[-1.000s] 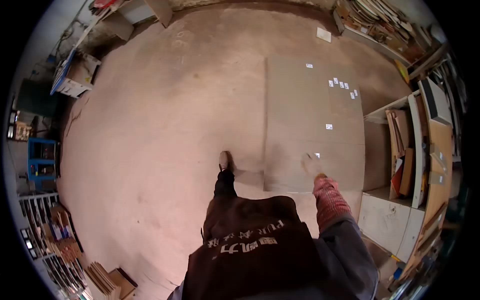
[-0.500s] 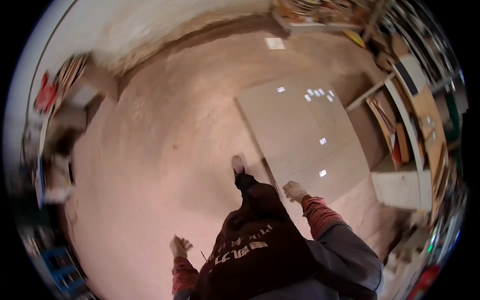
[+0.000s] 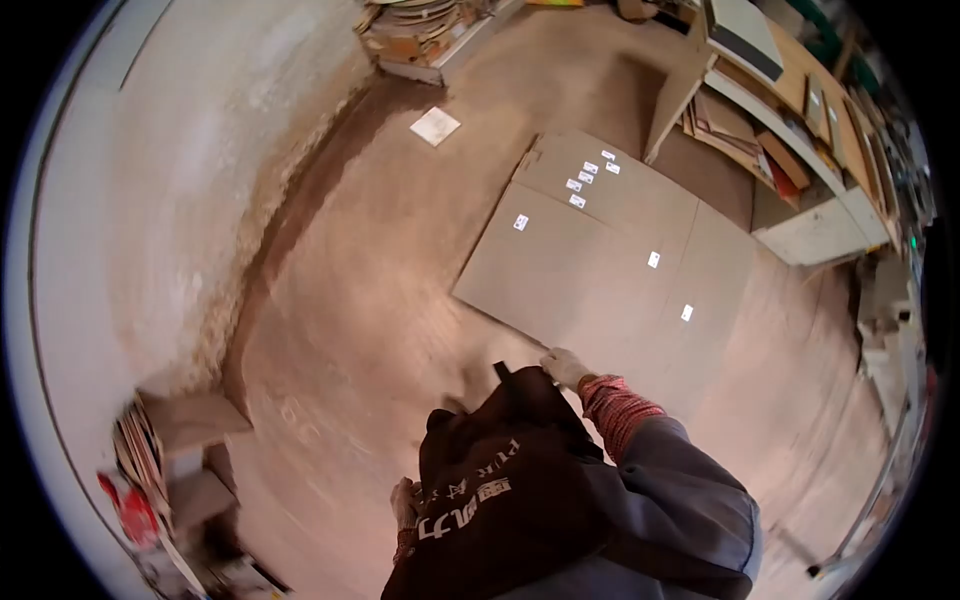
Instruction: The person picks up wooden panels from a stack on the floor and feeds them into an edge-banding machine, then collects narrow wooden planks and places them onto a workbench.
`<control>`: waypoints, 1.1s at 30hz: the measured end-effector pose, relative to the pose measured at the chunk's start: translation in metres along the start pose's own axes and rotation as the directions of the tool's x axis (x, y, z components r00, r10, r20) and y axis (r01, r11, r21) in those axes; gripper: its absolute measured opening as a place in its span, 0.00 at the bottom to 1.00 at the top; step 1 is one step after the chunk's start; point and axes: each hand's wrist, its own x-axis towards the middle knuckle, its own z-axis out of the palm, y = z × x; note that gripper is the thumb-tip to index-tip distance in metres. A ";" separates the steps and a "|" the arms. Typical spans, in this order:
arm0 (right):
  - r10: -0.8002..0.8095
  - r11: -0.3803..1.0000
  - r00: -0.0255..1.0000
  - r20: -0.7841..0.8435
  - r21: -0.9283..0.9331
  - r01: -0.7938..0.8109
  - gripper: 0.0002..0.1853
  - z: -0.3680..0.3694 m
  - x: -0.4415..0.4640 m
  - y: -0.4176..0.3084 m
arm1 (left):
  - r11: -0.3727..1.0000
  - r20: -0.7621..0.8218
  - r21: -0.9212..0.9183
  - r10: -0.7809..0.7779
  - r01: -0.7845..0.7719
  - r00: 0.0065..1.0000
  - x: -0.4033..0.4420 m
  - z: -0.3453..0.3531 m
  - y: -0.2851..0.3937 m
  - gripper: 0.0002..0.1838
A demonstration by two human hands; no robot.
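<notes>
My right hand (image 3: pixel 565 368) hangs in front of me, its fingers curled in and no object showing in them. In view it overlaps the near edge of a large flat cardboard sheet (image 3: pixel 590 275), which lies on the floor with several small white labels (image 3: pixel 654 260) on it. Whether the hand touches the sheet I cannot tell. My left hand (image 3: pixel 404 498) is low beside the dark apron (image 3: pixel 500 500), which covers part of it; its fingers do not show clearly.
A shelf unit (image 3: pixel 800 120) holding boards stands at the right. A white square piece (image 3: pixel 435 126) lies on the floor near the wall (image 3: pixel 180 200). Stacked cardboard (image 3: pixel 420 35) sits at the back, and boxes with a red item (image 3: pixel 132 512) stand at lower left.
My view has turned right and moved forward. My left hand has drawn in beside the apron. My right hand now appears farther from the nearest label and over the sheet's near edge.
</notes>
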 end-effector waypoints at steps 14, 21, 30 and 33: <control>0.499 0.588 0.865 -0.046 0.752 -0.298 0.14 0.155 0.067 -0.135 | 0.911 0.221 0.409 -0.035 -0.060 0.975 0.355 -0.069 0.369 0.19; 0.624 0.397 0.779 0.060 0.835 -0.382 0.13 0.195 0.126 -0.186 | 0.790 0.361 0.560 0.039 -0.250 0.932 0.393 0.114 0.593 0.13; 0.437 0.750 0.780 -0.448 0.660 -0.041 0.27 0.049 0.282 -0.332 | 0.421 0.553 0.797 -0.222 -0.433 0.803 0.341 0.413 0.722 0.11; 0.611 0.647 0.702 -0.365 0.741 -0.178 0.23 -0.031 0.271 -0.390 | 0.403 0.623 0.754 -0.189 -0.519 0.759 0.314 0.516 0.772 0.11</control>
